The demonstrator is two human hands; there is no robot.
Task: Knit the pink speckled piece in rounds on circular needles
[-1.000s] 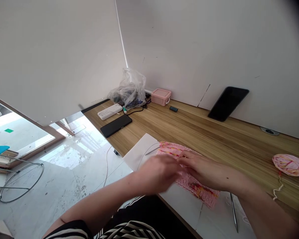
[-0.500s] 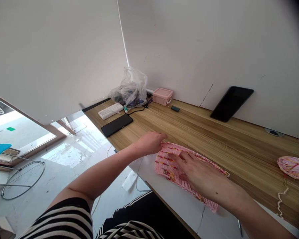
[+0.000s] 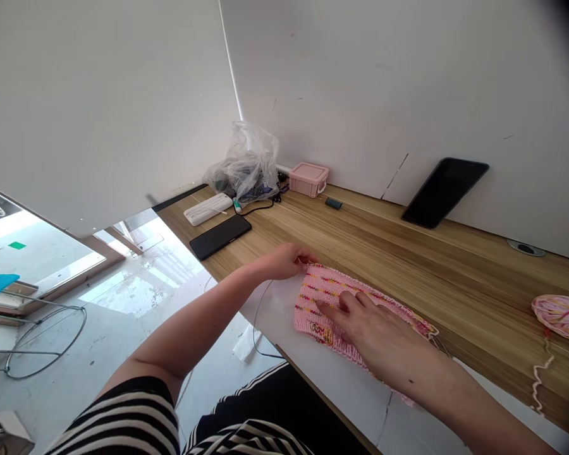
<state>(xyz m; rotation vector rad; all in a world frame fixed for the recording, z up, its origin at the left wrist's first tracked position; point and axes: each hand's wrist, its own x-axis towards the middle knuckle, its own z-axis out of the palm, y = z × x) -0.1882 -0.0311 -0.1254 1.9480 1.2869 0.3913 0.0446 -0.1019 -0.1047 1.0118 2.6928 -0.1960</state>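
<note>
A pink knitted piece (image 3: pixel 315 300) with rows of red and yellow flecks lies nearly flat at the table's front edge, over a white sheet (image 3: pixel 284 309). My left hand (image 3: pixel 288 260) is closed at its upper left corner, thumb and fingers pinching the edge. Across the middle of the knitting rests my right hand (image 3: pixel 372 325), palm down, fingers apart and a little bent; it hides part of the fabric. A thin cord shows by the right end of the piece. Farther right sits a ball of pink and yellow yarn (image 3: pixel 562 316), a loose strand trailing from it.
A black phone (image 3: pixel 220 237) and a white power strip-like block (image 3: pixel 208 209) lie at the left. Behind them are a clear plastic bag (image 3: pixel 251 164) and a pink box (image 3: pixel 308 180). Another phone (image 3: pixel 446 193) leans on the wall; a small dark object (image 3: pixel 333 203) lies near the box.
My left hand has moved slightly up and away at the corner, and the upper left edge looks straighter. My right hand has shifted slightly, its fingers more bent.
</note>
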